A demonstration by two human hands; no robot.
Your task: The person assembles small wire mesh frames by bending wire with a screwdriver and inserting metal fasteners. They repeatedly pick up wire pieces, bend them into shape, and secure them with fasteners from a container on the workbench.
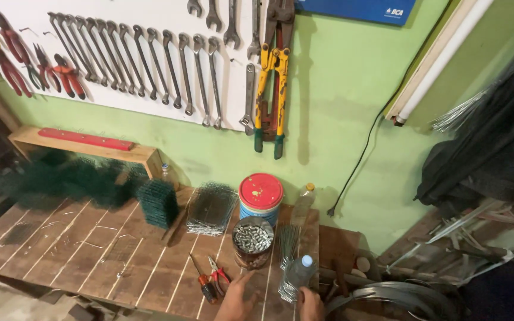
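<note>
From left, I see fuzzy dark-green wire mesh (pixel 72 178) heaped on the slatted wooden bench (pixel 90 249), then red-handled pliers (pixel 218 276). My left hand (pixel 236 300) lies open, fingers spread, just below the tin of small silvery metal pieces (pixel 253 241). My right hand (pixel 310 304), cut off by the frame, touches a clear plastic bottle (pixel 297 274); I cannot tell its grip.

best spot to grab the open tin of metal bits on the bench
Probably around the tin's side wall, below the rim, from the near side where the left hand is. It stands upright and full, so keep it level; the red-lidded can behind and wire bundle to its right crowd the other sides.
</note>
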